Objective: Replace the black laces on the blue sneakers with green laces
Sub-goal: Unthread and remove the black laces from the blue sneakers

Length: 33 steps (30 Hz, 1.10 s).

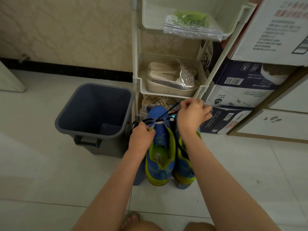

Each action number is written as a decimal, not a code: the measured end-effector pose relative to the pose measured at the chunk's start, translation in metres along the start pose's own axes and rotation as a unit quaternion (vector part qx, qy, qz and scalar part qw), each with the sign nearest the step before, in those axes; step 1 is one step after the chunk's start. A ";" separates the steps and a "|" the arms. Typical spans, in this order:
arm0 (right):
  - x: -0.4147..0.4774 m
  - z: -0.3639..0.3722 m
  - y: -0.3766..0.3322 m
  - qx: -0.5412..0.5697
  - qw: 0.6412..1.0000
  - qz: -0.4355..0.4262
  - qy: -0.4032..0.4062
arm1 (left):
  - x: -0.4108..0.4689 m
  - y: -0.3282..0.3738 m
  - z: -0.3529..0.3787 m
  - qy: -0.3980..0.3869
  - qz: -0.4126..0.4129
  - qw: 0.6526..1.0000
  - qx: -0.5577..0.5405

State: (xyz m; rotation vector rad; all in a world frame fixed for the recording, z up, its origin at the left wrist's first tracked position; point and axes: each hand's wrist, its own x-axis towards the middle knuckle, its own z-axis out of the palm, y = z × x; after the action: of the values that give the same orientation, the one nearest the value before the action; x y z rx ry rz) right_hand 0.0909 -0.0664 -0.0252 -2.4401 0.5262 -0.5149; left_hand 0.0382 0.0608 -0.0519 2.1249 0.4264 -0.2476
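— Where are the blue sneakers?

— Side by side low in front of the white rack, toes pointing away from the person and the lime-lined openings facing up. Whether they rest on the tiled floor I cannot tell.

— And the hands?

— The left hand has its fingers curled round the upper edge of the left-hand shoe, near the tongue, and grips it there. The right hand is raised above the other shoe with its fingertips pinched together on the black lace, which runs taut from the eyelets up to that pinch.

— Is the lace out?

— Not fully: it still crosses the front of the left-hand shoe, and loose black loops hang beside the left hand (more black cord trails down between the two shoes).

— The green laces?

— On the rack's top shelf, well apart from both hands, lying on a clear plastic bag that overhangs the shelf's front edge.

— Anything else nearby?

— A grey bin stands just left of the shoes, a pair of silver shoes sits on the middle shelf, and stacked boxes stand to the right of the rack.
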 end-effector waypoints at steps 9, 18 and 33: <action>-0.016 0.017 -0.005 -0.111 0.953 -0.178 -0.218 | 0.000 0.001 0.002 0.007 0.000 1.000 0.006; -0.027 0.035 -0.001 -0.178 0.941 -0.197 -0.212 | 0.000 0.001 0.001 0.003 -0.004 1.000 0.004; 0.014 -0.011 0.007 0.294 0.948 0.090 0.080 | 0.001 0.001 0.001 -0.006 -0.011 1.000 0.002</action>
State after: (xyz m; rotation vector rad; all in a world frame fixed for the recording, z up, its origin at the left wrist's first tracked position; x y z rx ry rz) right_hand 0.0959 -0.0836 -0.0183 -1.7738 0.5598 -0.6819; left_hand 0.0397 0.0604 -0.0522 2.1229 0.4436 -0.2742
